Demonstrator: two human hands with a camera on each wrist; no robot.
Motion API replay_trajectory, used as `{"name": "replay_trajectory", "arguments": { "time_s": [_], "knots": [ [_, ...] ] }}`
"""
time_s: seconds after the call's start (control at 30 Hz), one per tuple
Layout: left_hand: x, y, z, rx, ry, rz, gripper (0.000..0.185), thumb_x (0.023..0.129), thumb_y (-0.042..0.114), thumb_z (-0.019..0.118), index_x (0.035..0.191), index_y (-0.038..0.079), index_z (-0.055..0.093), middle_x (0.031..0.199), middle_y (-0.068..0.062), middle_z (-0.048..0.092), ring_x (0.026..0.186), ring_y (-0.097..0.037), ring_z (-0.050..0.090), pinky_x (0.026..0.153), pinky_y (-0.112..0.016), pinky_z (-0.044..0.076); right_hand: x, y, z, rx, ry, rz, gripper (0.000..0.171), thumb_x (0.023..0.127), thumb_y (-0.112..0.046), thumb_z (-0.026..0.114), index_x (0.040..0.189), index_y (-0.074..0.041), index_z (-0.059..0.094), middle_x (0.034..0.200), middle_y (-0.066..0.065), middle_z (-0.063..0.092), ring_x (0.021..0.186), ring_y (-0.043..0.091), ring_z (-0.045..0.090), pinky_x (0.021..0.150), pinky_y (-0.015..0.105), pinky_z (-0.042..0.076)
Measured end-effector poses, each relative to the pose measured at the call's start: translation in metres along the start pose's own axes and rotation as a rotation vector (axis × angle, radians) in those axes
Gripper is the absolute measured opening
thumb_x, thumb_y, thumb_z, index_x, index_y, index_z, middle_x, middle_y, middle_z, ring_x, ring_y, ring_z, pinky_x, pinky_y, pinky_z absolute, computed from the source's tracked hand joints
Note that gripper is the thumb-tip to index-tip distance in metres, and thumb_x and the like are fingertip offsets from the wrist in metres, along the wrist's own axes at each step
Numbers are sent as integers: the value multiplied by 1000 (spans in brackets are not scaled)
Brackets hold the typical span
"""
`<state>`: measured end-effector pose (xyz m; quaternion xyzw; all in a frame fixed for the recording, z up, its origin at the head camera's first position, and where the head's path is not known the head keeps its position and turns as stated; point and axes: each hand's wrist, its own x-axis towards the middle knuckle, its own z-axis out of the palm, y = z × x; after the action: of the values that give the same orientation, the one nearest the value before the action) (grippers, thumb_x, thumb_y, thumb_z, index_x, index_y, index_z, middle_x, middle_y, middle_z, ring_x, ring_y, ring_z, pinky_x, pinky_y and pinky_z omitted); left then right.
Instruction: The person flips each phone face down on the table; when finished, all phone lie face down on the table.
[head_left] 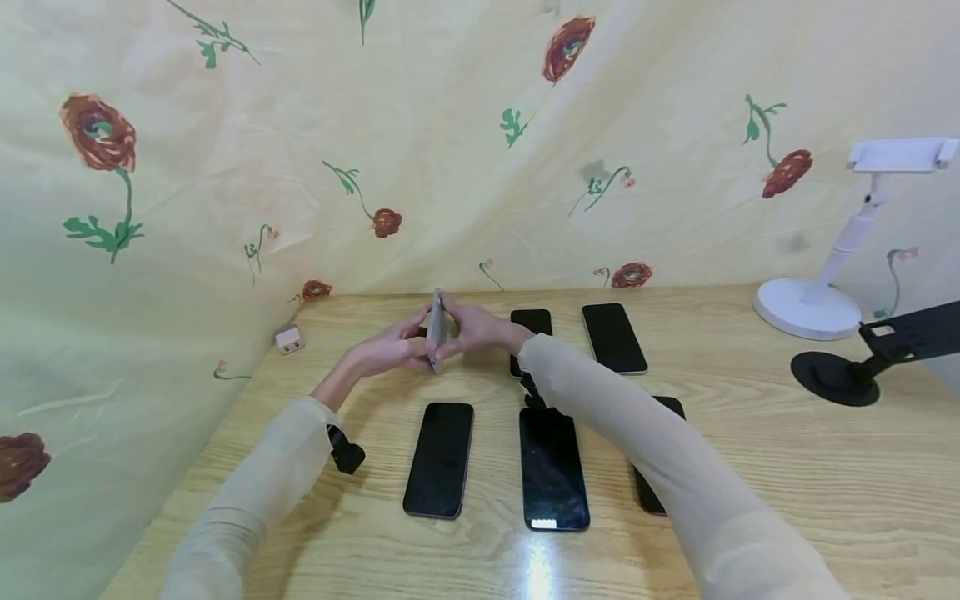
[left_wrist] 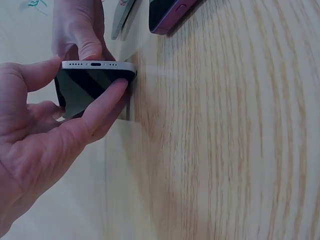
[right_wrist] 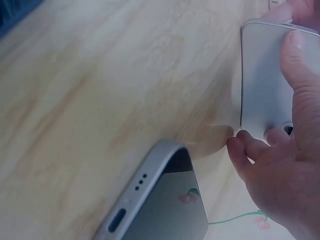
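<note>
While the head view has the left hand [head_left: 386, 348] and right hand [head_left: 474, 327] clamped on a slim silver-backed phone [head_left: 437, 330], edge-on over the pale wooden table [head_left: 345, 533], long axis toward the cream floral cloth [head_left: 450, 150], the left-wrist view shows its port end nearest, the right-wrist view its back facing the right thumb.

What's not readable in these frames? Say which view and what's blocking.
Head: the right arm hides part of the far middle phone and the middle of the near right phone.
Head: the black stand runs off the right edge.
Left wrist: the left hand covers part of the screen of the held phone.
Right wrist: the right hand hides part of its back.
</note>
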<state>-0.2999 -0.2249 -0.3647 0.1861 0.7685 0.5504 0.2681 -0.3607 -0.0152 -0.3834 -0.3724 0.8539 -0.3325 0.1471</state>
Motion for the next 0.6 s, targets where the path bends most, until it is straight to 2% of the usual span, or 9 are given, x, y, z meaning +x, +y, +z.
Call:
{"name": "replay_trajectory", "arguments": {
  "time_s": [0.1, 0.23, 0.33, 0.47, 0.6],
  "knots": [
    [-1, 1, -1, -1, -4, 12, 82, 105, 4, 45, 160, 21, -14, 153, -32, 18, 128, -44, 47, 101, -50, 45, -1, -2, 2, 1, -11, 1, 120, 84, -34, 84, 161, -9, -5, 158, 26, 27, 142, 34, 33, 113, 40, 31],
    [-2, -1, -2, -16, -18, 18, 85, 103, -3, 44, 158, 17, -17, 160, -29, 4, 129, -45, 46, 101, -52, 44, -1, -4, 4, -35, -31, -8, 112, 85, -30, 83, 161, -7, 3, 149, 25, 41, 128, 32, 48, 105, 37, 40],
    [-2, -5, -3, -53, -27, 1, 88, 101, -7, 44, 156, 14, -21, 162, -25, -6, 131, -45, 43, 101, -51, 44, -1, -6, 5, -89, -51, 6, 107, 86, -33, 82, 161, -6, 10, 143, 25, 48, 117, 30, 54, 97, 35, 45],
    [-1, -7, -4, -82, -22, -19, 90, 101, -7, 45, 155, 14, -23, 162, -25, -9, 132, -47, 41, 101, -50, 45, -1, -6, 6, -133, -59, 42, 103, 87, -38, 80, 160, -4, 17, 146, 25, 46, 121, 29, 53, 99, 34, 44],
    [-3, -7, -5, -64, -16, -34, 92, 99, -7, 47, 156, 14, -23, 161, -27, -6, 131, -48, 42, 100, -51, 45, -1, -6, 8, -156, -52, 55, 100, 86, -39, 81, 159, -4, 22, 151, 23, 41, 130, 31, 47, 105, 37, 40]
  ]
}}
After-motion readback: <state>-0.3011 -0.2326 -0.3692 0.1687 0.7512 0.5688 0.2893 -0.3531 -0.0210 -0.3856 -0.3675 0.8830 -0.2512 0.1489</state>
